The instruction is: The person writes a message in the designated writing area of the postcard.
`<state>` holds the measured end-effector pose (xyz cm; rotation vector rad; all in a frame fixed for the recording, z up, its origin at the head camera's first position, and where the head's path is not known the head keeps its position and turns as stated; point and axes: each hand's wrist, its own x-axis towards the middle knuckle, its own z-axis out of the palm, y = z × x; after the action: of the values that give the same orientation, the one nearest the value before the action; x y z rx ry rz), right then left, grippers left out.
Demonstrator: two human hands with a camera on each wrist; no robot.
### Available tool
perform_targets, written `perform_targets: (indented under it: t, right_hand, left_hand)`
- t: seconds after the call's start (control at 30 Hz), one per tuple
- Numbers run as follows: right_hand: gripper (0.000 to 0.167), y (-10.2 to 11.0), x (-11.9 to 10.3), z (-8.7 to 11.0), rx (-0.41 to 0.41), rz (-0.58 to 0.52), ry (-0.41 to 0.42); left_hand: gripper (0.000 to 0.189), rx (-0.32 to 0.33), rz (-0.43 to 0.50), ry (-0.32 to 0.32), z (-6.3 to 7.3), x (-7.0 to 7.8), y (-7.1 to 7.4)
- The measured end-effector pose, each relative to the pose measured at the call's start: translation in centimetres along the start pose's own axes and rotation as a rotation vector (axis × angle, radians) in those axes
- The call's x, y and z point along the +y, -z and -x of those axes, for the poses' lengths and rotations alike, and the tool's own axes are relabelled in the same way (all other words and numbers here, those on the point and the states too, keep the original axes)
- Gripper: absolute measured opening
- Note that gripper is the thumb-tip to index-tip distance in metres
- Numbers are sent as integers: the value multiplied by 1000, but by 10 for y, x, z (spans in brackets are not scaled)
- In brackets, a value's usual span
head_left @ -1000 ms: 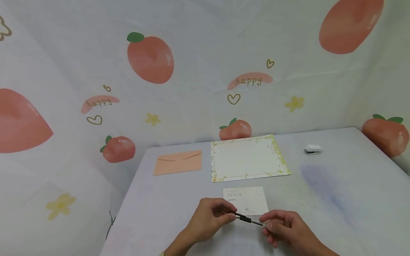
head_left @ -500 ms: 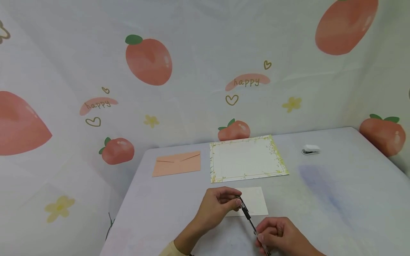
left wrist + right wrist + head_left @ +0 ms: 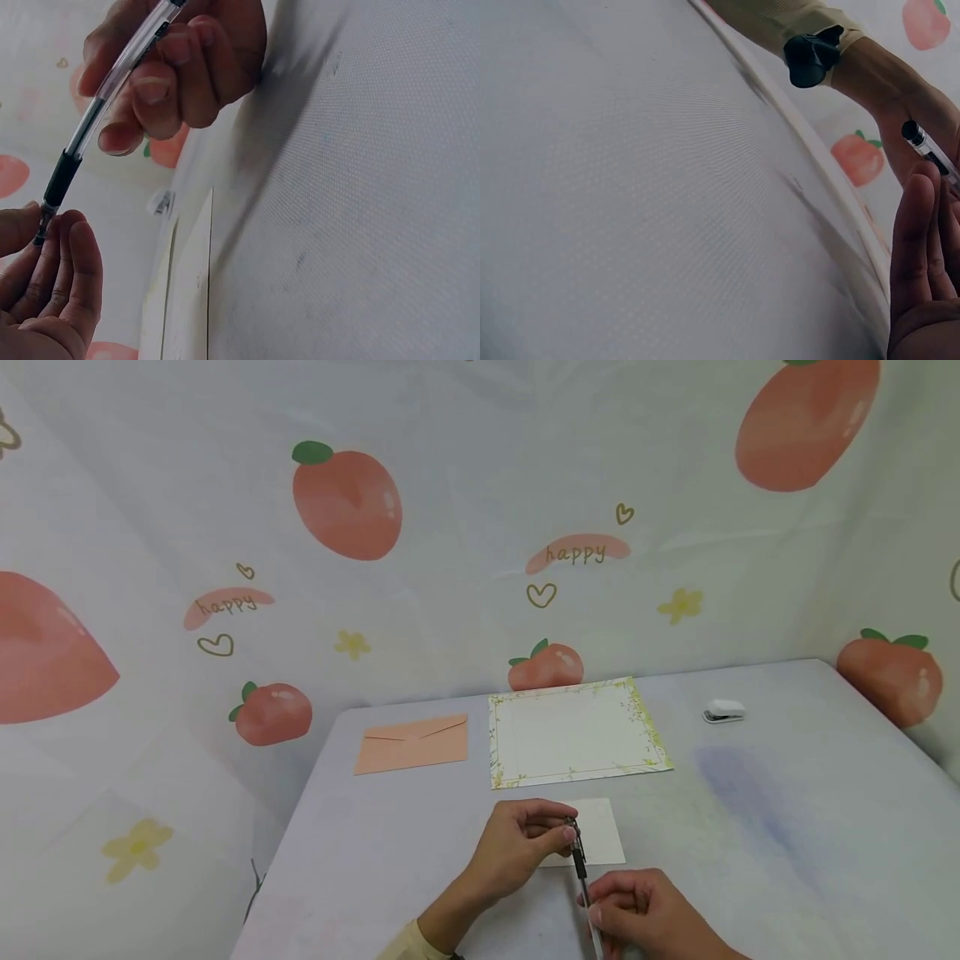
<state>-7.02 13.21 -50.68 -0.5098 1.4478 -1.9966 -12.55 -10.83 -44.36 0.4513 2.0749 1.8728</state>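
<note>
A clear-barrelled pen [image 3: 581, 865] with a black grip section is held between both hands, slanting from the card towards the front. My left hand [image 3: 517, 845] pinches its tip end between thumb and fingers, also seen in the left wrist view [image 3: 60, 292]. Towards the back end of the barrel, the right hand [image 3: 651, 912] grips it with curled fingers. The pen's black end cap [image 3: 910, 129] sticks out past the fingers in the right wrist view. Below the left hand lies a small white card [image 3: 606, 833], its left part hidden by that hand.
Behind the card lies a larger sheet of paper with a floral border [image 3: 577, 735]. A peach envelope [image 3: 412, 745] is to its left, and a small white stapler [image 3: 724, 711] to its right. A patterned cloth backdrop [image 3: 450, 610] rises behind the table.
The pen has swung from lying nearly crosswise to pointing towards the front. My left hand has moved right and forward over the card's writing; the right hand has shifted slightly left.
</note>
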Motion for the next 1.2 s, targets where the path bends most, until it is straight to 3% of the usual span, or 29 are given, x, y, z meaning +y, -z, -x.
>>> perform_targets:
  t: [0.43, 0.6, 0.9, 1.2]
  right_hand:
    - [35, -6, -11, -6, 45, 61, 81]
    - [31, -7, -18, -9, 41, 104, 114]
    - [29, 2, -38, -5, 87, 237, 81]
    - [29, 25, -54, 10, 181, 307, 36]
  left_hand:
    - [30, 18, -45, -25, 4, 2, 2]
    - [43, -41, -34, -20, 9, 2, 6]
    - [50, -177, -19, -141, 21, 2, 35]
    - [50, -128, -77, -177, 40, 1, 69]
